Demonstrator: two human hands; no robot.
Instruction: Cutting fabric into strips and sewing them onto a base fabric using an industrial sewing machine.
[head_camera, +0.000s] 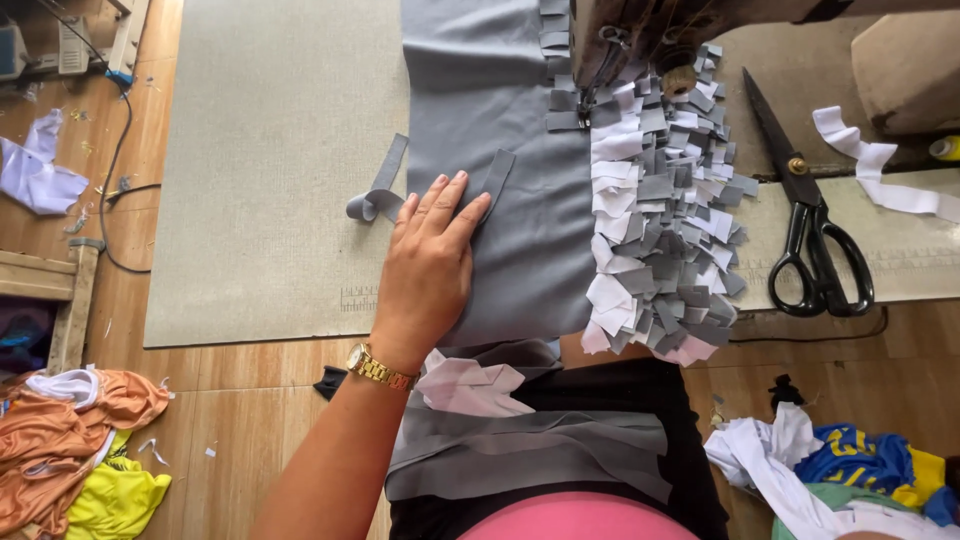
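Fingers of the left hand (432, 262), straight and close together, press flat on the grey cloth (490, 170) at the middle of the frame, gripping nothing; a gold watch (378, 368) sits at the wrist. Right of the hand, rows of grey and white fabric strips (660, 210) run along the cloth's edge up to the sewing machine (640, 35) at the top. Black scissors (810, 235) lie at the right. The right hand is out of sight.
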